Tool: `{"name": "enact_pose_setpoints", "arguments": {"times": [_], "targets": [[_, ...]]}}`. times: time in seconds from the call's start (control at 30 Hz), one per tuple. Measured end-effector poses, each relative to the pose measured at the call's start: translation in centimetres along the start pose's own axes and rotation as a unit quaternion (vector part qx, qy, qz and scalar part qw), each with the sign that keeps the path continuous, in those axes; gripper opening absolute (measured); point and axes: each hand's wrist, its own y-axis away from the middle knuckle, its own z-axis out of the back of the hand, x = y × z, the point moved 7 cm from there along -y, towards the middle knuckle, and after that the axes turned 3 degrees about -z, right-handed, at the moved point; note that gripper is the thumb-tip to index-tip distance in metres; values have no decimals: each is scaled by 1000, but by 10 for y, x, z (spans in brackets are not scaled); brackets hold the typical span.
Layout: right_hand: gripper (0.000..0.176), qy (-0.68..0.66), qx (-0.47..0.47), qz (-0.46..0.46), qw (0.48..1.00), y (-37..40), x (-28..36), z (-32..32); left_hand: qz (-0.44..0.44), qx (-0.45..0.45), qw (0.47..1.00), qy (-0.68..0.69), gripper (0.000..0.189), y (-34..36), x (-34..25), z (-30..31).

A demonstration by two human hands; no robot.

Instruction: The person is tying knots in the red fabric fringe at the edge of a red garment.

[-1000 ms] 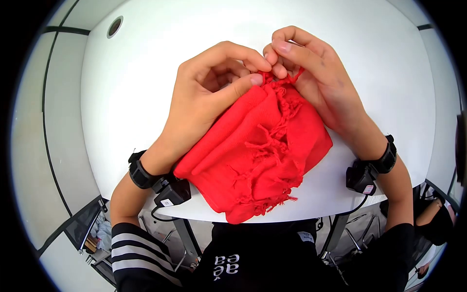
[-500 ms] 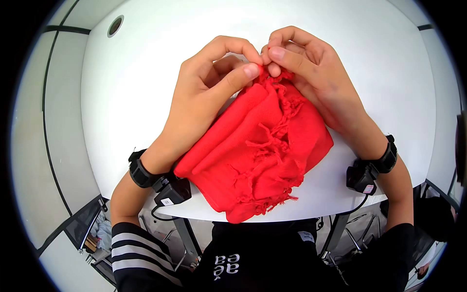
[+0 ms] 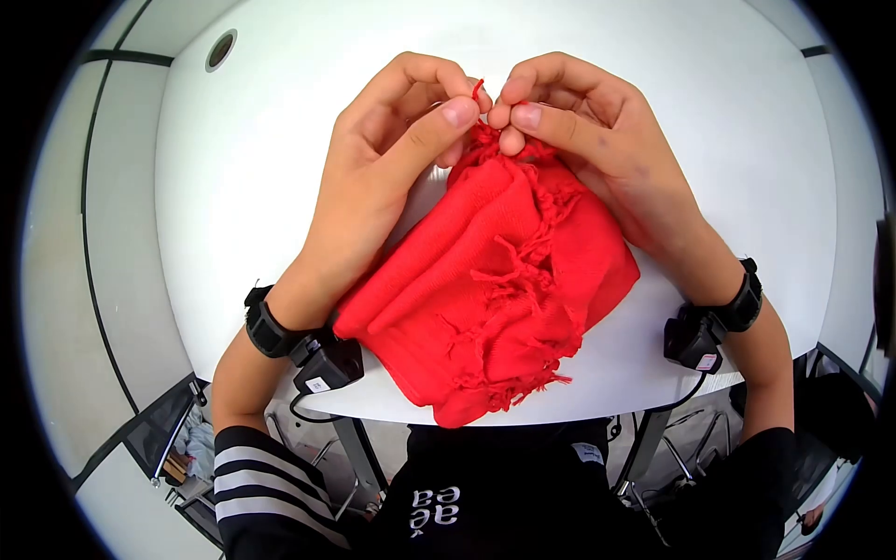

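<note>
A bunched red scarf with knotted, tasselled fringe lies on the white table, its lower end reaching over the front edge. At its far end, my left hand pinches a strand of the red fringe between thumb and forefinger, with the tip of the strand poking up. Close beside it, my right hand is closed, thumb against forefinger, on another bit of the fringe. A small gap separates the two hands' fingertips. Beneath the fingers, the fringe looks tangled.
The white table has a round grommet hole at its far left. Black devices are strapped to my left wrist and right wrist, with cables running down. Grey panels stand on both sides.
My left hand has moved slightly left and up, parting from the right fingertips, and a red strand now shows in its pinch. The right hand has barely shifted.
</note>
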Motion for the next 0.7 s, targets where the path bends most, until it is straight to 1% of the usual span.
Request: {"name": "enact_pose_setpoints", "arguments": {"times": [0.07, 0.13, 0.27, 0.33, 0.47, 0.53, 0.57, 0.63, 0.67, 0.7], "targets": [[13, 8, -1, 3, 1000, 0, 1, 0, -2, 4, 1000, -3, 12, 0, -1, -2], [12, 17, -14, 15, 1000, 1, 3, 0, 20, -23, 999, -20, 13, 1, -4, -3], [12, 9, -10, 19, 1000, 1, 1, 5, 40, -12, 999, -21, 13, 2, -5, -7], [12, -1, -22, 17, 1000, 1, 0, 6, 16, 15, 999, -28, 12, 1, -3, -7], [12, -13, -26, 21, 999, 0, 0, 5, -7, 18, 1000, 3, 12, 1, -4, -6], [13, -61, -1, 9, 998, 0, -2, 3, -17, 35, 998, 50, 12, 0, -7, -9], [13, -61, -1, 9, 998, 0, -1, 3, -17, 34, 998, 50, 12, 0, -8, -8], [12, -25, 20, 4, 999, 0, 1, 0, -2, 62, 997, 56, 12, 1, -8, -9], [12, -26, 20, 4, 999, 1, 2, -1, -1, 62, 996, 56, 12, 1, -7, -10], [13, -22, 9, 5, 1000, 1, 2, -1, -7, 41, 999, 31, 12, 2, -6, -10]]}}
